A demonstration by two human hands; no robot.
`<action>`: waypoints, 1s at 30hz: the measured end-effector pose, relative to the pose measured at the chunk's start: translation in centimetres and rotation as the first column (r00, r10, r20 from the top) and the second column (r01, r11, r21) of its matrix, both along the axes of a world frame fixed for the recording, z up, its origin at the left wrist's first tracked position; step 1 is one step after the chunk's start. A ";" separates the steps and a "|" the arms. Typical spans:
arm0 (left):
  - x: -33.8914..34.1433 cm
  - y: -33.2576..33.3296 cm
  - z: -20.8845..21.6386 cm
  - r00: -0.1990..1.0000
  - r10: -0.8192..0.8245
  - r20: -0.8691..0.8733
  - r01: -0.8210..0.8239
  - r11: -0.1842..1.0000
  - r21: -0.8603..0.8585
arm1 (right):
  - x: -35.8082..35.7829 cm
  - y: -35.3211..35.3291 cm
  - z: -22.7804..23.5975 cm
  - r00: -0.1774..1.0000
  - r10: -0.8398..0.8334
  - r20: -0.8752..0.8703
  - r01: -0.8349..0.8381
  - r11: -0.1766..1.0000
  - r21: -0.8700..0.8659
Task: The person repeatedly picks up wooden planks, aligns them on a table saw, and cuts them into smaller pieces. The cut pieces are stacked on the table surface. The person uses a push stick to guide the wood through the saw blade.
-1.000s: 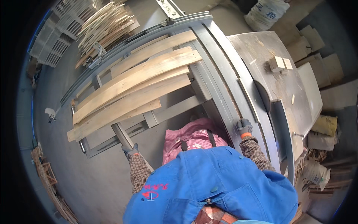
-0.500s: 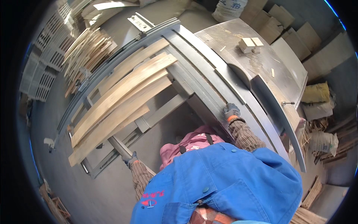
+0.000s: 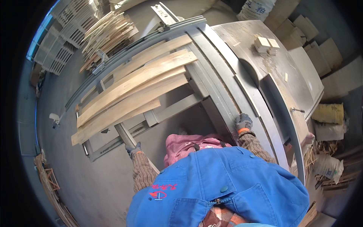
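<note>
- I have the left hand [image 3: 133, 150] closed round the bar [image 3: 124, 134] — even pressure suits.
- Right hand [image 3: 244, 122] rests on the table [image 3: 210, 85] — gripping, I can't tell.
- Boards [image 3: 141, 80] should lie steady.

The palm side of the left grip [image 3: 133, 150], closed about a metal bar [image 3: 126, 136], is hidden; the bar's near end disappears beneath a blue jacket [image 3: 211, 170], cut off by the lower edge. The underside of the right grip [image 3: 244, 122], on the tabletop [image 3: 218, 82], is concealed. A long board [image 3: 132, 103] covers part of a lower board [image 3: 151, 106]. Beyond the tabletop's far edge, a white sack [image 3: 257, 9] is cut off above.
</note>
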State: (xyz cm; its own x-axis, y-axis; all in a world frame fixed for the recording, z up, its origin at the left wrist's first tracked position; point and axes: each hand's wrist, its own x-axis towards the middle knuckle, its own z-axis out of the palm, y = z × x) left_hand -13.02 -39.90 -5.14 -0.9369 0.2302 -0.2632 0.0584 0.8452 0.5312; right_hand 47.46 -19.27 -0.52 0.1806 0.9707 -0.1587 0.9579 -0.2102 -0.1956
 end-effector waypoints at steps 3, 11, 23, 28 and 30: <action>1.6 1.9 3.2 0.999 0.039 -0.030 -0.043 0.985 -0.169 | 0.5 0.7 0.5 1.000 0.030 0.000 -0.030 0.999 -0.017; 3.2 5.2 7.0 0.995 0.032 0.091 -0.010 0.973 -0.229 | 1.2 1.9 1.8 0.998 0.007 -0.070 -0.009 1.000 -0.028; 2.7 3.1 2.0 0.983 0.023 -0.184 -0.078 0.951 -0.300 | 2.3 1.4 -0.7 0.992 -0.029 -0.119 0.033 0.999 0.029; 3.0 1.9 1.9 0.998 -0.030 -0.054 0.013 0.957 -0.288 | 2.7 0.8 0.5 0.995 -0.089 -0.044 0.088 0.996 -0.022; 2.7 2.1 1.6 0.993 -0.030 -0.114 -0.011 0.939 -0.343 | 2.6 0.9 0.9 0.996 -0.081 -0.023 0.081 0.996 -0.026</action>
State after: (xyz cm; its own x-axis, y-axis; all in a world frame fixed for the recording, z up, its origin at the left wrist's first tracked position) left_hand -10.32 -37.84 -3.55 -0.9638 0.1543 -0.2173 0.1112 0.9738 0.1984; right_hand 50.08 -18.35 0.40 0.2543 0.9487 -0.1879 0.9325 -0.2920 -0.2123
